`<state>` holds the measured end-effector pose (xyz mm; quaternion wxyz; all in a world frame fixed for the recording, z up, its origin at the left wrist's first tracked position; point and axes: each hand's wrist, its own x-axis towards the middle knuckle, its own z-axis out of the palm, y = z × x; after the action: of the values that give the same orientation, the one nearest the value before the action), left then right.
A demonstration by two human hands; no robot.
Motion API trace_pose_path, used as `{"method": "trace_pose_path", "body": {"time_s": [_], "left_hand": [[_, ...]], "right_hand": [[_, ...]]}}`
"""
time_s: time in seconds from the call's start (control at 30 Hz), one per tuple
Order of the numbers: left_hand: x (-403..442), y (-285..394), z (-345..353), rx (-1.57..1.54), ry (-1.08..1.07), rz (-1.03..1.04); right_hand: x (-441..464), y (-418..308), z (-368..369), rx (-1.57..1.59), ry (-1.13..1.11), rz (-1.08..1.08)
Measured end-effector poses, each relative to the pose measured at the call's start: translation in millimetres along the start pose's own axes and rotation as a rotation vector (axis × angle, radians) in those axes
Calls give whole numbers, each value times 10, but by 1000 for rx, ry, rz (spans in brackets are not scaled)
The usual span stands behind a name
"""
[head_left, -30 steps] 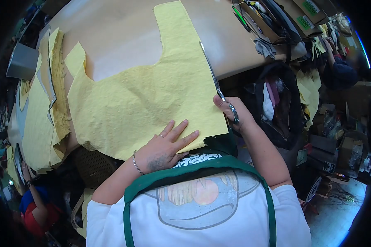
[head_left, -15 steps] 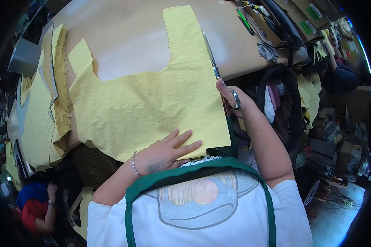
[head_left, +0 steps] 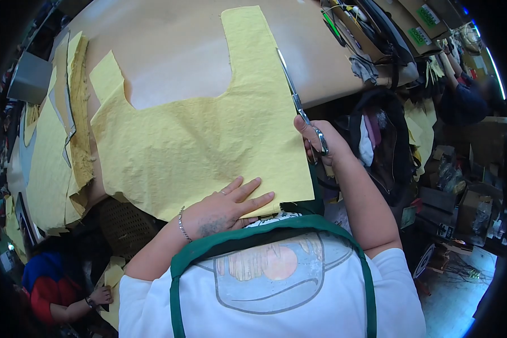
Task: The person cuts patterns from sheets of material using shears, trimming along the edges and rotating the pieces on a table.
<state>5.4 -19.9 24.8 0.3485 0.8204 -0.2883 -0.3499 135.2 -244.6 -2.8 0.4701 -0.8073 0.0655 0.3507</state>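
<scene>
Yellow fabric panel with a curved cut-out on a tan tabletop, its near edge reaching the wearer's green apron.
Left hand lies on the panel's near part, fingers extended and spread, a silver chain bracelet around its wrist; right hand grips the looped handle of long silver metal scissors, whose blades run along the panel's right edge, tips pointing to the far side; whether the blades are parted, I cannot tell. More yellow fabric pieces lie left of the panel; an open black bag sits right of the right hand.
</scene>
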Motion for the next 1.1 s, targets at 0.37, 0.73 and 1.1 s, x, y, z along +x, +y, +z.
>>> {"method": "trace_pose_path", "body": {"time_s": [0.37,0.73,1.1], "left_hand": [[-102,-96,78,-17,48,143],[-109,-166,82,-37,4,167],[-212,-183,7,-180,-60,199]], "right_hand": [[216,-255,19,14,35,57],[165,-169,53,66,45,-19],[352,-489,89,198,-25,32]]}}
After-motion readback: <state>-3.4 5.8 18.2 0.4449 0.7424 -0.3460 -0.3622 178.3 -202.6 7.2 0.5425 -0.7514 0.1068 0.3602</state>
